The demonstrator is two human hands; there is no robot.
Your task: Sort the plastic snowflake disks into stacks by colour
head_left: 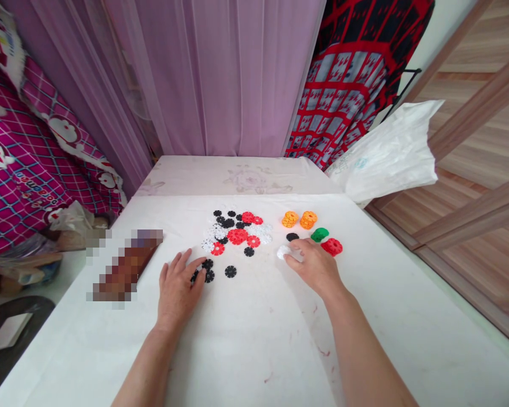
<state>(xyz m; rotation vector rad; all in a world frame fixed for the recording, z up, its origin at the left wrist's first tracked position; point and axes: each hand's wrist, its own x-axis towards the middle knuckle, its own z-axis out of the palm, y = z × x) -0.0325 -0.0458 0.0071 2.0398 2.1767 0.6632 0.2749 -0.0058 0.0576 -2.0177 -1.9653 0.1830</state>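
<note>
Pinching white discs (282,252), right hand (316,265) is near stacked orange discs (309,220); left hand (179,291) is unclenched; mixed pile (237,236) is left loose.

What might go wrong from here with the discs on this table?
The right hand is close beside the red discs and might knock them out of place.
The left hand reaches over loose black discs, which could slide or scatter under its fingers.
In the mixed pile, discs overlap, so lifting one could drag others along.
</note>
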